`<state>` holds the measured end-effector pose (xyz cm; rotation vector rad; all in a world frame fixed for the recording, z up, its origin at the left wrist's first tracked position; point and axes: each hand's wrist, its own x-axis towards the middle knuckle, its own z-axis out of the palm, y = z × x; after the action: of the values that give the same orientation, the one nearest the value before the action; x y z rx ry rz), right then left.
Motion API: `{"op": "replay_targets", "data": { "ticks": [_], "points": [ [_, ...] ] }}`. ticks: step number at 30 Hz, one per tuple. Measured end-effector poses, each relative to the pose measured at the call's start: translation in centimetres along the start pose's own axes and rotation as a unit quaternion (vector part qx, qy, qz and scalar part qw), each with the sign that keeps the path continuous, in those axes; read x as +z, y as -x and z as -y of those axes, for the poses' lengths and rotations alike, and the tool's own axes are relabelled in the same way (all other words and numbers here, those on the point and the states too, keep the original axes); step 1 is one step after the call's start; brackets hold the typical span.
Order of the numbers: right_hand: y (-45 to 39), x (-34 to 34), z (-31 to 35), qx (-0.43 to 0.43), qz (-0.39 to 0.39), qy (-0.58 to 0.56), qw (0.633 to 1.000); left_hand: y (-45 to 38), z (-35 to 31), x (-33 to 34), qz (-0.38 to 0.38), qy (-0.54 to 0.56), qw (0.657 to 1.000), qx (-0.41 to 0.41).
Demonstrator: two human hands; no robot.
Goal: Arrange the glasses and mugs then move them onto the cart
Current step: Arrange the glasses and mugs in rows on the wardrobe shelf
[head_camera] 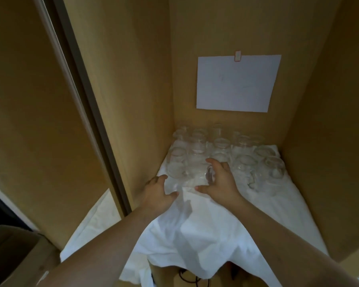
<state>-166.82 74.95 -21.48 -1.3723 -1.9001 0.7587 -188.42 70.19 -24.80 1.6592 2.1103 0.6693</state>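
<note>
From my head camera, I was looking down into a wooden cupboard. My right hand (217, 181) was spread wide around a clear glass (210, 175), thumb on one side and fingers on the other. My left hand (156, 193) was open on the white cloth (205, 235), holding nothing. More glasses (220, 150) stood packed close just past my fingers, on the same cloth. A white paper (236, 83) hung on the back wall above them. I think I was at the arranging step. Next I should close my fingers softly and lift straight up, so nearby glasses don't tip. I saw no cart.
</note>
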Motion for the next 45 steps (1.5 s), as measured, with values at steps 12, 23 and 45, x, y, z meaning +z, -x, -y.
{"op": "replay_targets", "data": {
  "ticks": [12,23,45],
  "points": [
    [-5.3,7.1,4.5,-0.035,0.058,0.101,0.993,-1.2,4.2,2.0,0.020,-0.047,0.998,0.039],
    [-7.4,9.2,5.2,-0.045,0.061,0.118,0.990,-1.1,5.6,3.1,0.040,-0.113,0.990,0.075],
    [-0.1,4.9,-0.3,0.016,0.138,0.161,0.977,1.4,1.5,0.7,-0.007,-0.111,0.993,0.023]
  ]
}}
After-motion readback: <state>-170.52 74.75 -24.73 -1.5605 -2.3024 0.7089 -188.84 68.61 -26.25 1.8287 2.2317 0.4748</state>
